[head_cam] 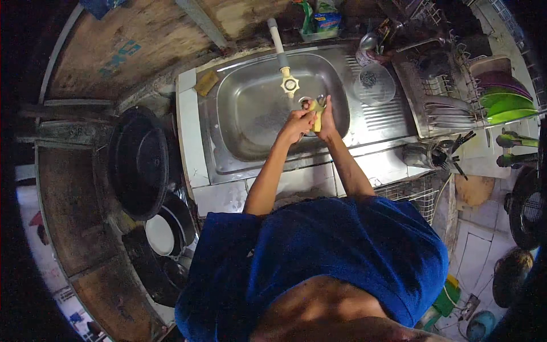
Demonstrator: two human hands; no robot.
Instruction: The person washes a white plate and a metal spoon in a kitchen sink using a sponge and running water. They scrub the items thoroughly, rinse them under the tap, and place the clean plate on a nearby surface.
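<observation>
Above the right part of a stainless-steel sink [252,141], my two hands meet. My right hand [328,122] cups a yellow sponge [317,124] against its palm and fingers. The fingers of my left hand [298,124] are curled beside the sponge, around what looks like a shiny metal utensil, probably a spoon [321,101]. Most of the utensil is hidden by the fingers and sponge. Just beyond the hands, a plastic faucet [290,84] with a cream star-shaped handle reaches over the basin; no running water can be made out.
A clear plastic tub [374,87] stands on the ridged drainboard [382,117]. Right of it are a rack of plates [508,102] and a utensil holder [419,154]. A brown scouring pad [207,83] lies on the sink's left corner. A black basin [139,162] stands at left.
</observation>
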